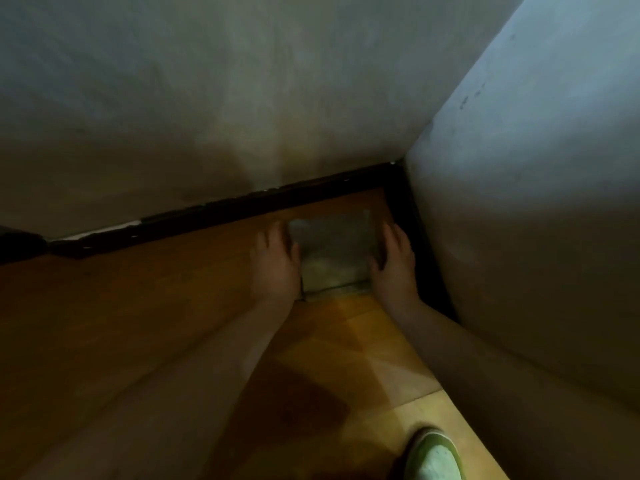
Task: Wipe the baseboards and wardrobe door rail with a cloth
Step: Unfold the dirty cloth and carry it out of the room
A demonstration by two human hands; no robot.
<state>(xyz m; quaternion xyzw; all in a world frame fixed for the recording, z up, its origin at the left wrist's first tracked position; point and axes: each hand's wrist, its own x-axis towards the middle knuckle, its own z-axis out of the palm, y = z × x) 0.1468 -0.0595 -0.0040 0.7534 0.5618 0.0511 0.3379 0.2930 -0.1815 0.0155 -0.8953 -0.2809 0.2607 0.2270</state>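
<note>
A grey cloth (332,252) lies spread flat on the wooden floor in a room corner. My left hand (275,263) rests on its left edge with fingers straight, pointing toward the wall. My right hand (394,259) lies along the cloth's right edge, fingers also extended. A dark baseboard (214,211) runs along the foot of the far wall just beyond the cloth. A second dark baseboard (420,244) runs along the right wall, right beside my right hand. The picture is dim and blurred.
Two pale walls (242,98) meet at the corner (398,164). The wooden floor (138,323) stretches to the left and toward me. My foot in a green slipper (434,457) stands at the bottom right. Chipped white patches show above the far baseboard at left.
</note>
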